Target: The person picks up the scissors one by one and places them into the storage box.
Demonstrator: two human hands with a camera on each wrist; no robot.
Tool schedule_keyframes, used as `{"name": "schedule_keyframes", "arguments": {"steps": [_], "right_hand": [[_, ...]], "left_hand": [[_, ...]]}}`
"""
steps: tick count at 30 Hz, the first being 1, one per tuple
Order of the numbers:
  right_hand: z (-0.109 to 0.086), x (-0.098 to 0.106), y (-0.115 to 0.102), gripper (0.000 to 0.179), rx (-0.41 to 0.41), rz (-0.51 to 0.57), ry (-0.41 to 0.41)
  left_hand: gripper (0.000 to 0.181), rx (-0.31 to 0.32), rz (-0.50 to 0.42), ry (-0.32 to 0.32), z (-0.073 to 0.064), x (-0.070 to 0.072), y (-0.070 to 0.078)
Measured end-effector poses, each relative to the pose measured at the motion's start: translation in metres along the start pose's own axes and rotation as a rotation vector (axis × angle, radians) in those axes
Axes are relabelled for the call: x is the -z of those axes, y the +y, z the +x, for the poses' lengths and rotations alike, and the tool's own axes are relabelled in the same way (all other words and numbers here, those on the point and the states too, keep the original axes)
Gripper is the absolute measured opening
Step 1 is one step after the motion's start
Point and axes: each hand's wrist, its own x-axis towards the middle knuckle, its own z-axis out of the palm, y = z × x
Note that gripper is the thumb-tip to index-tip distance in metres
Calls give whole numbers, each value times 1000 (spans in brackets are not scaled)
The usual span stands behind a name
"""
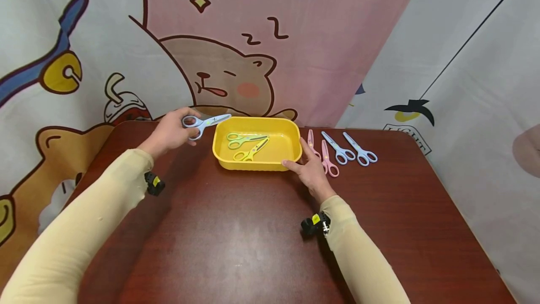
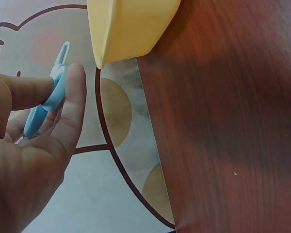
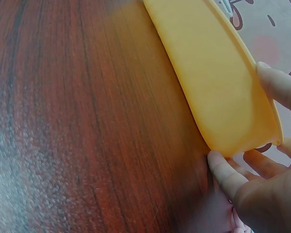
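Observation:
My left hand [image 1: 170,130] holds a pair of light blue scissors [image 1: 206,123] by the handle loops, blades pointing right at the yellow tray's [image 1: 253,166] left rim. In the left wrist view, thumb and fingers pinch the blue handle [image 2: 56,92]. Two pairs of scissors lie inside the tray: green ones [image 1: 236,142] and yellow ones [image 1: 249,155]. At the tray's right end, my right hand [image 1: 313,175] grips the front corner. The right wrist view has the thumb on the rim and a fingertip low at the corner of the tray wall [image 3: 218,87].
Right of the tray, two pairs of pink scissors [image 1: 326,156] and two pairs of blue scissors [image 1: 337,147] lie on the brown table [image 1: 236,238]. A printed cloth [image 1: 337,36] hangs behind the table's back edge. Part of another person [image 1: 527,149] shows at the far right.

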Motion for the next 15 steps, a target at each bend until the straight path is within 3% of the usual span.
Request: {"name": "schedule_keyframes", "arguments": {"steps": [15], "right_hand": [[-1, 0, 0, 98, 5, 1, -2]], "left_hand": [[40, -39, 11, -50, 5, -9, 20]]}}
